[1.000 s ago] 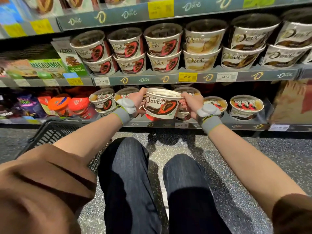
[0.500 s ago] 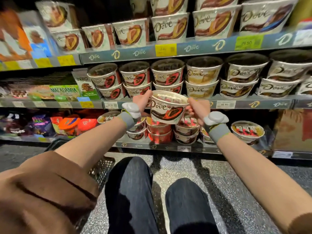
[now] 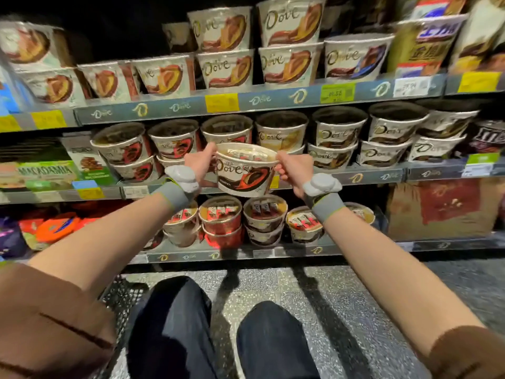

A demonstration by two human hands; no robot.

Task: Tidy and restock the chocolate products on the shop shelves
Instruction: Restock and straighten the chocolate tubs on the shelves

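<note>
Both hands, left [image 3: 197, 162] and right [image 3: 293, 166], pinch a round, glossy Dove tub [image 3: 244, 172] by its rim.

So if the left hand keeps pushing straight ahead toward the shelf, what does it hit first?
Probably the red-label Dove tubs stacked on the middle shelf, right behind the left hand, which holds the Dove tub. Depth is unclear from this view.

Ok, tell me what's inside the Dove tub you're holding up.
Through the clear lid of the tub, held between the left hand and right hand, a few individually wrapped pieces show near the top. Its printed wall hides everything lower down.
</note>
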